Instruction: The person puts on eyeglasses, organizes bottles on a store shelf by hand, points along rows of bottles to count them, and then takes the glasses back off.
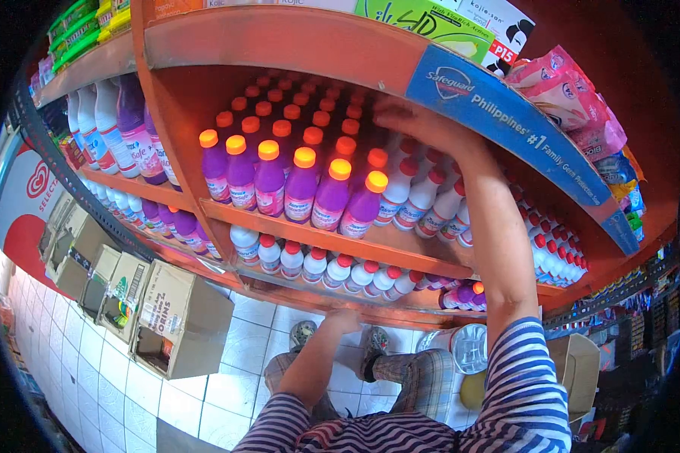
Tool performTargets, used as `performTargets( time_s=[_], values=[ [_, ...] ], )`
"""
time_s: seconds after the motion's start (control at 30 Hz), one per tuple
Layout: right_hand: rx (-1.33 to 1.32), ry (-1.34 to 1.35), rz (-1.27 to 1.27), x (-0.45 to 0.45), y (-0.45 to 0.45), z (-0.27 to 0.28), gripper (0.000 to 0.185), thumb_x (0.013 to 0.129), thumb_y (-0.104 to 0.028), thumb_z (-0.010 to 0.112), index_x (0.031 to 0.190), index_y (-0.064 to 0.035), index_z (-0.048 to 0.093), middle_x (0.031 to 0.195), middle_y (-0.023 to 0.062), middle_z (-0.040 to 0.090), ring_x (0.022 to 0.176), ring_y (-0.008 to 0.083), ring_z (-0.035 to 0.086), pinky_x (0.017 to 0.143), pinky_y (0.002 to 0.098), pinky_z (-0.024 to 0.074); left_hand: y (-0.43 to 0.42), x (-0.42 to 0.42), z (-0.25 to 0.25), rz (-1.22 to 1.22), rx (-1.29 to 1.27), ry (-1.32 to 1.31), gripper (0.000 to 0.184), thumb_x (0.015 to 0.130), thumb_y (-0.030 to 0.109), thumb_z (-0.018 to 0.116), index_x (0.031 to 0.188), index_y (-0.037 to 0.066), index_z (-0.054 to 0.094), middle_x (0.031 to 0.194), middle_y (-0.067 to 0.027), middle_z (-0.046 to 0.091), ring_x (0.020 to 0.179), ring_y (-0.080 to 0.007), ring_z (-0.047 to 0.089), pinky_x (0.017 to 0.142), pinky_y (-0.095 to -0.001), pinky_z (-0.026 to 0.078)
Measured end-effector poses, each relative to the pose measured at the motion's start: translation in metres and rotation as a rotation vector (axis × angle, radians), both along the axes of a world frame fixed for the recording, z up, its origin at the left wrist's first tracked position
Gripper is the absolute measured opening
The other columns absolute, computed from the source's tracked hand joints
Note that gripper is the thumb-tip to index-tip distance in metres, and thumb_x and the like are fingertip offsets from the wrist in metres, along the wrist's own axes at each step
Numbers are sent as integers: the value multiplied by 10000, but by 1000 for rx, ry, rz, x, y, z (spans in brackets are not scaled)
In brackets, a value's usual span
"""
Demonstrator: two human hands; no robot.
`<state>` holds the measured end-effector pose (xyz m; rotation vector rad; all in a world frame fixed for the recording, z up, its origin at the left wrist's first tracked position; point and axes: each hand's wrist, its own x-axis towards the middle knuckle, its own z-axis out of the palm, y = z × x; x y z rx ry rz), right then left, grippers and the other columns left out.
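My right hand [402,117] reaches deep into the upper shelf, over the back rows of bottles. It is shaded and blurred there, so I cannot make out its fingers or anything in them. Below its left side stand rows of purple bottles [270,181] with orange caps. White bottles [419,198] with red caps stand under my right forearm. My left hand [344,321] is low, by the front edge of the bottom shelf [310,298]; its fingers are not clear either.
Smaller white bottles [292,259] line the lower shelf. Soap boxes [431,26] and pink packs [559,94] sit on top, behind a blue Safeguard strip [506,124]. Cardboard boxes [181,317] stand on the tiled floor at left, and a clear plastic container [470,349] near my feet.
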<state>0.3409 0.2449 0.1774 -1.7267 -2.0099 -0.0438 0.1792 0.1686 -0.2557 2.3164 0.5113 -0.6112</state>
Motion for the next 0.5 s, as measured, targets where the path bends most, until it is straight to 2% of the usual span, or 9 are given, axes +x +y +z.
performTargets(
  time_s=[0.07, 0.27, 0.33, 0.5],
  values=[
    [86, -142, -84, 25, 22, -13, 360, 816, -329, 634, 1094, -100, 615, 958, 64, 655, 908, 190, 607, 814, 322, 479, -1, 0, -4, -9, -5, -26, 534, 799, 423, 587, 1222, 103, 530, 1208, -153, 560, 1107, -335, 535, 931, -452, 419],
    [66, -584, -260, 3, 41, -17, 331, 782, -247, 643, 1081, -105, 619, 927, 65, 649, 907, 226, 604, 819, 381, 467, 1, 3, 6, -41, 16, -36, 515, 795, 435, 585, 1203, 124, 550, 1204, -152, 560, 1107, -335, 531, 927, -453, 424],
    [0, -572, -248, -7, 37, -10, 322, 777, -236, 640, 1070, -104, 621, 905, 64, 642, 873, 222, 605, 786, 387, 471, 1, 3, 11, -34, 26, -64, 503, 795, 434, 585, 1193, 127, 559, 1195, -152, 565, 1099, -334, 535, 923, -456, 426],
    [-379, -359, -146, -27, 14, 18, 316, 782, -258, 627, 1061, -111, 621, 831, 54, 632, 697, 159, 608, 616, 340, 494, 2, 6, 5, -11, 3, -73, 486, 797, 435, 582, 1170, 123, 575, 1177, -163, 573, 1076, -345, 545, 923, -458, 424]
  ],
)
